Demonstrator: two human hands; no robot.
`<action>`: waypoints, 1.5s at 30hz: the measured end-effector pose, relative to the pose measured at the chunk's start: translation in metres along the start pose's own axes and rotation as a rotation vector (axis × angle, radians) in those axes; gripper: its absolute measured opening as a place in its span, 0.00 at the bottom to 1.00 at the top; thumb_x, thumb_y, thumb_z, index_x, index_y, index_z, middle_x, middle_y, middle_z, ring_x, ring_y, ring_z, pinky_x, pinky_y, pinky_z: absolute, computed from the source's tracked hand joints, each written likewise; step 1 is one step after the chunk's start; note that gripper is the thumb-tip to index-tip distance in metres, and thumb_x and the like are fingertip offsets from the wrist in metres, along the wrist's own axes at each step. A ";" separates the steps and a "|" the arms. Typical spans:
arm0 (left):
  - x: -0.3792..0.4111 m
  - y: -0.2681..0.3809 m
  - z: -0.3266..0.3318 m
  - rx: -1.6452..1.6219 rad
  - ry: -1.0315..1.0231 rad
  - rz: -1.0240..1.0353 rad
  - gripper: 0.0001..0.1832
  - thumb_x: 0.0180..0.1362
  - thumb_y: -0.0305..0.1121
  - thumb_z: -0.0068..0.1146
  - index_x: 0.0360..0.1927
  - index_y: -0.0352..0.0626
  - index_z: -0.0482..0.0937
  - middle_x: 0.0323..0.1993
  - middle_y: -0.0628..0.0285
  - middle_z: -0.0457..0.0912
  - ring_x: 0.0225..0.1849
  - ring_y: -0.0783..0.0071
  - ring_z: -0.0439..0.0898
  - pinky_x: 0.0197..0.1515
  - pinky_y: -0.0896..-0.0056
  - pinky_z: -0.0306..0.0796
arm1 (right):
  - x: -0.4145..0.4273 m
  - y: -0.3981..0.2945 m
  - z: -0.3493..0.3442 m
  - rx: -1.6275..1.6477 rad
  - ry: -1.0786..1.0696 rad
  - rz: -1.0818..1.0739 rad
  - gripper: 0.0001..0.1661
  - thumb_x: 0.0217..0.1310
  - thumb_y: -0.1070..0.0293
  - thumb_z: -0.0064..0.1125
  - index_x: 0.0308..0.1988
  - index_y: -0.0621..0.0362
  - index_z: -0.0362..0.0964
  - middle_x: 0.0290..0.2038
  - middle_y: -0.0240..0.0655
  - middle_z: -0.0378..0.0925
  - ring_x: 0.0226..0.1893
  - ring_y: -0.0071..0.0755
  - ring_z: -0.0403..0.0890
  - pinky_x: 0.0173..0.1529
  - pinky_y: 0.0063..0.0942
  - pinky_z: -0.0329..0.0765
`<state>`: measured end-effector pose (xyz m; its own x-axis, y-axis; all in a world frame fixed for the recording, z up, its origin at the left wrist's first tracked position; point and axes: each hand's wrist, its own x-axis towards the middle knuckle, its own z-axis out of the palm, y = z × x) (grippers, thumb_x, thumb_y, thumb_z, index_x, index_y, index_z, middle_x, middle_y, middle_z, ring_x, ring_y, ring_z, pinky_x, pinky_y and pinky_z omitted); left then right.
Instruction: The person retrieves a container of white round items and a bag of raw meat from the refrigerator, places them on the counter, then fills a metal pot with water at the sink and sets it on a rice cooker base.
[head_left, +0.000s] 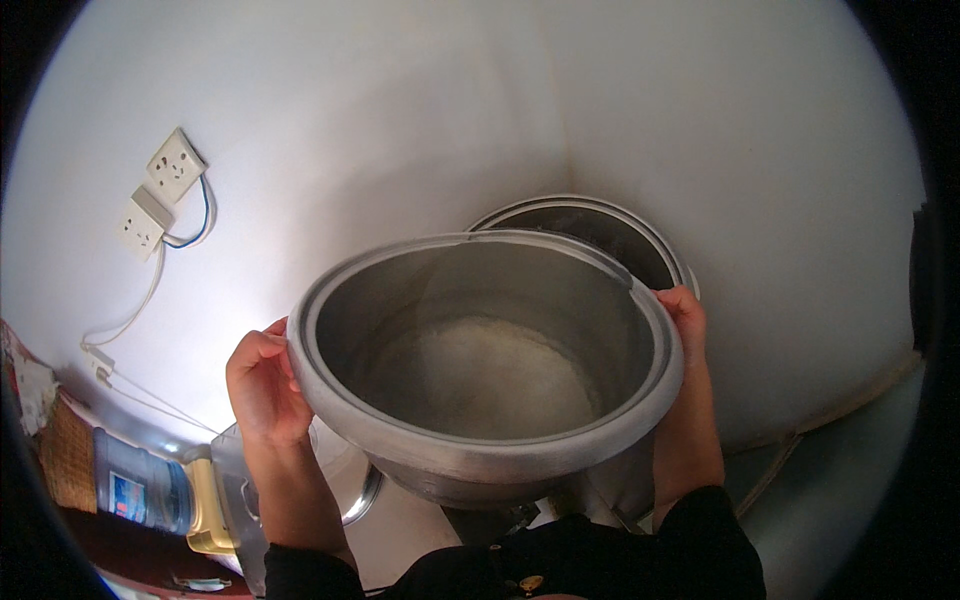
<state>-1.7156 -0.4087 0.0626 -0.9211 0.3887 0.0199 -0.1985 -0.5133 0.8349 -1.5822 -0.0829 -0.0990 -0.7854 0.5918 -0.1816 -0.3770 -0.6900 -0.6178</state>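
A large round metal pot with a wide, thick rim is held up in front of my body, its mouth tilted toward me. My left hand grips the rim at the left side, and my right hand grips it at the right. Part of each hand's fingers is hidden behind the pot. Its inner bottom looks pale and dull; whether anything lies there I cannot tell. Behind the pot, a round dark disc with a metal rim, possibly a lid, leans near the wall corner, partly covered by the pot.
Wall sockets with cables are at the upper left. At the lower left are a blue water bottle on its yellow dispenser and a wicker object. A shiny round metal item lies below my left forearm.
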 end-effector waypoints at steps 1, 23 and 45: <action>0.001 0.000 0.001 0.002 0.006 -0.003 0.12 0.41 0.26 0.37 0.08 0.34 0.67 0.15 0.55 0.72 0.07 0.77 0.62 0.13 0.85 0.61 | -0.001 -0.001 0.002 -0.026 0.044 -0.023 0.10 0.45 0.66 0.46 0.18 0.57 0.69 0.16 0.31 0.68 0.18 0.29 0.68 0.27 0.26 0.68; 0.017 -0.009 0.023 0.056 -0.099 -0.008 0.11 0.44 0.24 0.36 0.28 0.27 0.69 0.10 0.66 0.66 0.11 0.82 0.63 0.15 0.87 0.62 | -0.003 -0.005 0.008 -0.082 0.118 0.000 0.09 0.43 0.64 0.48 0.19 0.56 0.69 0.17 0.30 0.68 0.19 0.28 0.68 0.27 0.26 0.67; 0.053 -0.029 0.044 -0.021 -0.194 -0.068 0.05 0.44 0.19 0.36 0.23 0.31 0.66 0.21 0.59 0.71 0.20 0.75 0.71 0.28 0.85 0.72 | -0.002 -0.001 0.003 -0.037 0.396 0.183 0.10 0.41 0.62 0.49 0.23 0.57 0.68 0.21 0.35 0.69 0.25 0.35 0.70 0.34 0.32 0.68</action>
<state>-1.7444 -0.3397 0.0635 -0.8237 0.5625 0.0710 -0.2670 -0.4954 0.8266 -1.5820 -0.0844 -0.0954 -0.5860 0.5799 -0.5659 -0.2256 -0.7876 -0.5735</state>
